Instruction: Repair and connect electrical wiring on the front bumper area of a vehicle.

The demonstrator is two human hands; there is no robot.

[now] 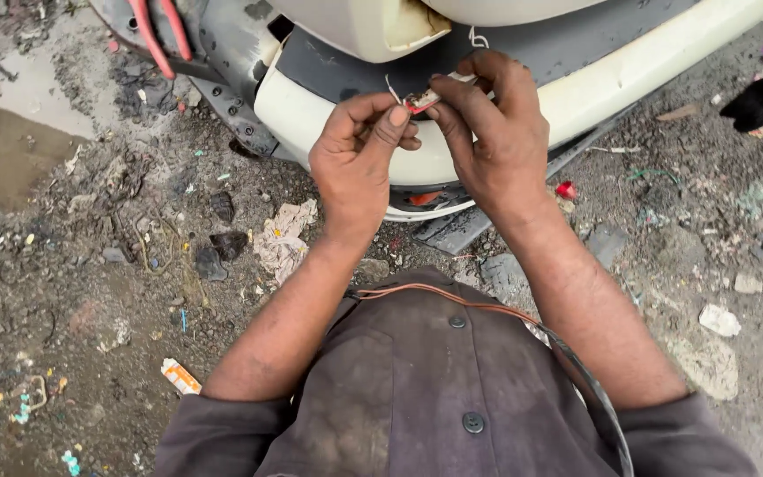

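Cream bumper (629, 71) blocks ahead; littered ground (90, 291) open at sides.

connector (421, 99): small, plastic-looking, red and white, thin white wires
scooter panel (655, 53): cream plastic, smooth, slightly glossy, smudged
underbody (222, 53): grey metal, matt, grimy
shirt (434, 397): dark cloth, matt, dusty
ground (72, 291): rough dirt, wet, littered with paper scraps

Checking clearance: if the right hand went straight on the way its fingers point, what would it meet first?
The right hand points toward the left hand; past the small connector pinched between them, its fingertips would likely be first, though depth is unclear.
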